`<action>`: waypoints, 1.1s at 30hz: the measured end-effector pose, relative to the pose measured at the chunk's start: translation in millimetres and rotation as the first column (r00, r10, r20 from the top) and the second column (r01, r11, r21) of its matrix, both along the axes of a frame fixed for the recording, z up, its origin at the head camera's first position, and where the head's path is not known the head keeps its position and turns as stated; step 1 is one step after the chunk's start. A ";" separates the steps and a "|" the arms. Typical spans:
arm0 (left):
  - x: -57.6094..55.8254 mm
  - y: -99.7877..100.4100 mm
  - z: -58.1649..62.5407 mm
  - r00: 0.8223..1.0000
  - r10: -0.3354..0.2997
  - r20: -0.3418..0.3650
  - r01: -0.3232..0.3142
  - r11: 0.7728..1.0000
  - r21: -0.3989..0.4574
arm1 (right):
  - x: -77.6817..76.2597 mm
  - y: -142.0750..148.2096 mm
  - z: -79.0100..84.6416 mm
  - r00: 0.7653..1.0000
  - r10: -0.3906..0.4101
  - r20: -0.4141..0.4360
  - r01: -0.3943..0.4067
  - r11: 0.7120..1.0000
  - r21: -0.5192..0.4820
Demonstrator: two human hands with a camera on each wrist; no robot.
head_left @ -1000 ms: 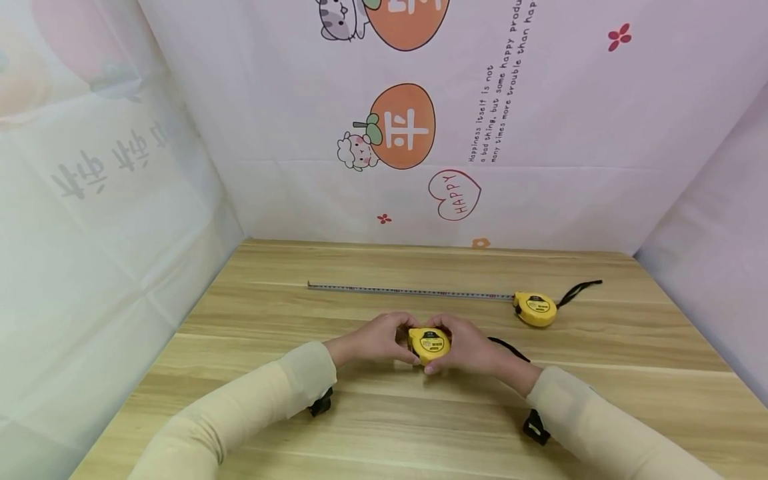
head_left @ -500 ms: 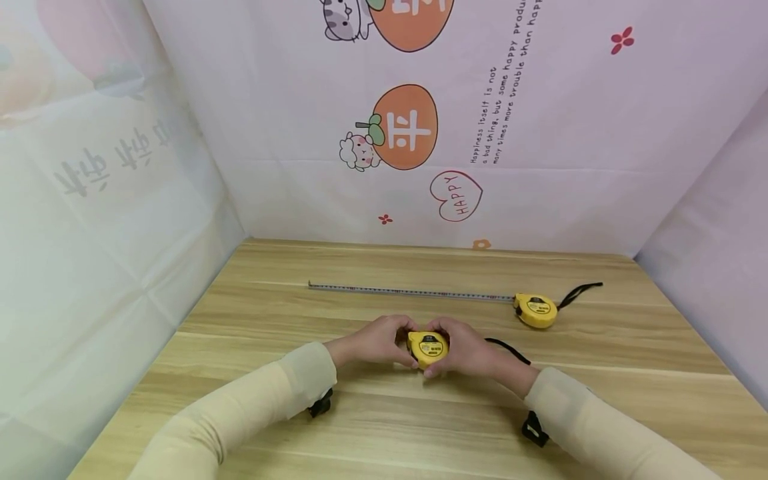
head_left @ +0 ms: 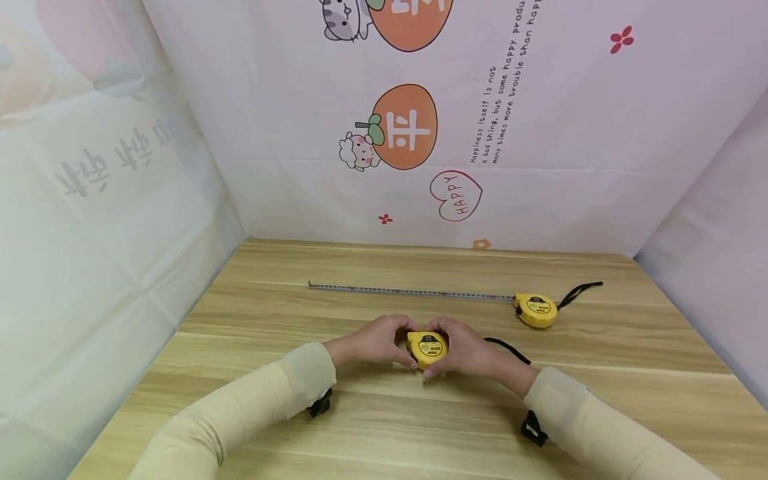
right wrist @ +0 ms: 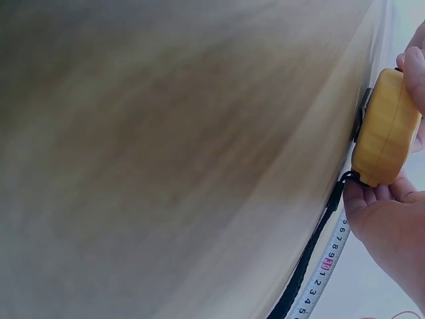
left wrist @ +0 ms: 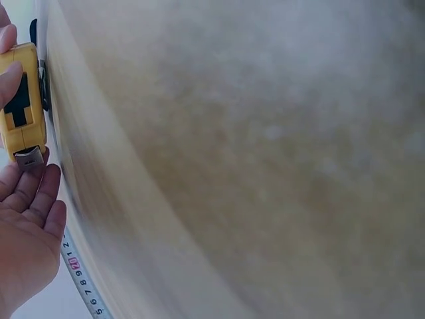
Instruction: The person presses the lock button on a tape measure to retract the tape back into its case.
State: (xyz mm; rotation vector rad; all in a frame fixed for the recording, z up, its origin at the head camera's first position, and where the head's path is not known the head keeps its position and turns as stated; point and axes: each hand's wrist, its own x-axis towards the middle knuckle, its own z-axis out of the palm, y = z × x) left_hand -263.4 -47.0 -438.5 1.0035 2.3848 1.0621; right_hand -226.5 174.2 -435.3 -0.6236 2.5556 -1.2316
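A yellow tape measure (head_left: 432, 348) is held between both hands low over the middle of the table, label facing up. My left hand (head_left: 379, 339) grips its left side, with fingertips (left wrist: 23, 183) right by the metal end hook (left wrist: 28, 158) at the case's mouth. The blade appears drawn in, only the hook showing. My right hand (head_left: 469, 348) grips the right side, where a black strap (right wrist: 302, 266) comes out. A second yellow tape measure (head_left: 536, 311) lies farther back to the right. Its blade (head_left: 414, 292) stretches leftward along the table behind the hands.
The wooden table (head_left: 384, 433) has a printed white cloth (head_left: 288, 193) hanging along its back and sides. The second tape measure's black strap (head_left: 579, 292) points to the back right. Black wrist cameras (head_left: 321, 403) hang below the sleeves.
The held tape measure has shifted a touch to the left compared with a second ago. Both hands keep their grip, and the second tape measure stays in place.
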 end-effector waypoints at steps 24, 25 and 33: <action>-0.2 -2.2 -1.5 1.000 -0.010 -0.015 0.010 1.000 -0.023 | 2.4 -1.3 0.3 1.000 0.009 -0.018 -0.008 1.000 0.010; -0.2 -2.3 -1.3 1.000 -0.012 -0.017 0.012 1.000 -0.025 | 2.4 -0.9 0.4 1.000 0.008 -0.018 -0.008 1.000 0.010; -0.9 -2.8 -1.2 0.999 -0.021 -0.042 0.020 0.999 -0.026 | 3.6 2.6 2.4 1.000 0.028 0.005 -0.028 0.999 -0.034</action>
